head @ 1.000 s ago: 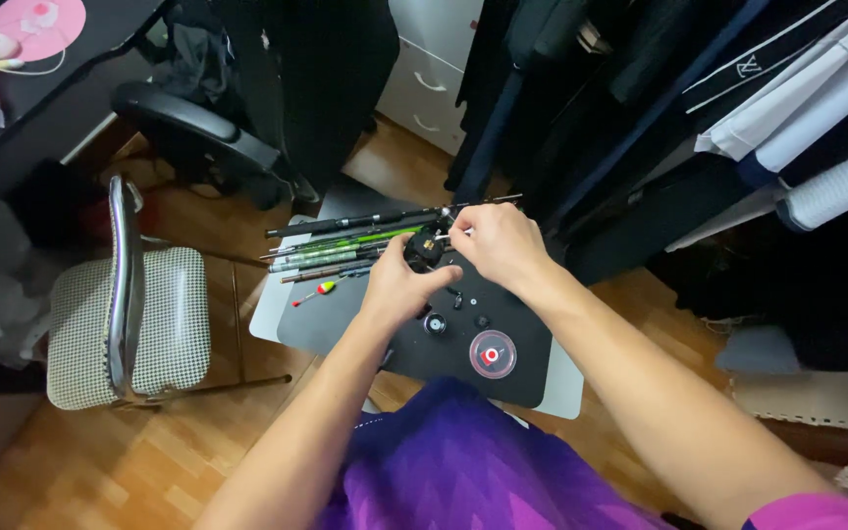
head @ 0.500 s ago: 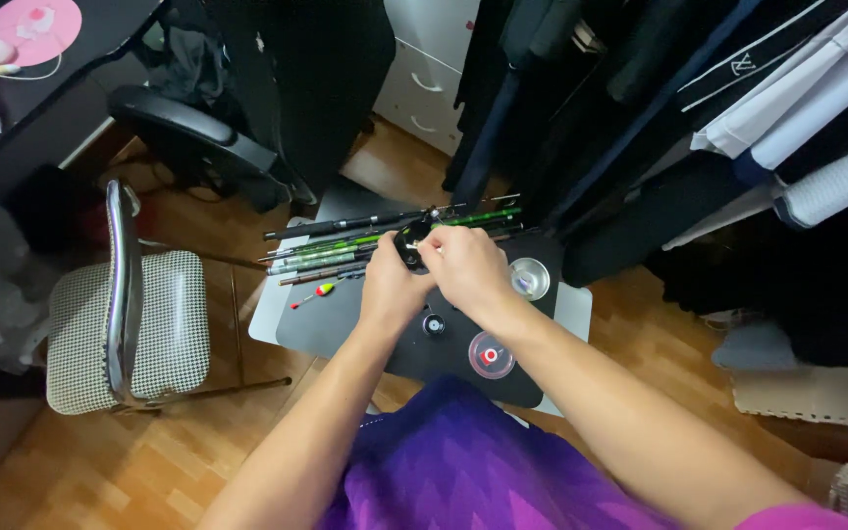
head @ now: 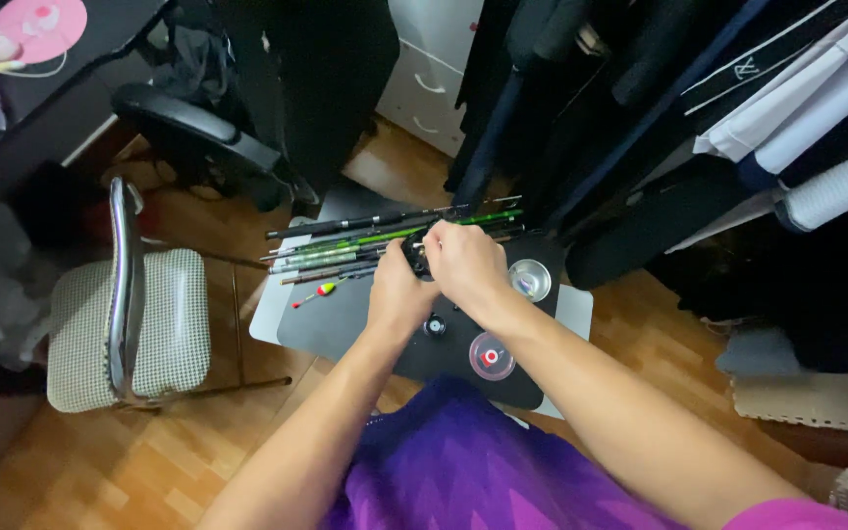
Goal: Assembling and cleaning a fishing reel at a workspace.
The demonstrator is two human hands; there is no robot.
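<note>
Both hands meet at the dark board's far edge: left hand and right hand closed around a small black part beside the fishing rods. Two round spools lie near the right edge.

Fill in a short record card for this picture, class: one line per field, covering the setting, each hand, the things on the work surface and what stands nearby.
Setting: room with wooden floor, seen from above
Work surface: dark mat on a pale board
Left hand: closed around a small dark item, too hidden to identify
Right hand: touching the left hand, over the same item
Rods: bundle of thin rods, some green, lying across the mat
Float: red and yellow float beside the rods
Round items: clear round case; spool with red centre
Nearby: checked chair at left; hanging clothes at right
</note>
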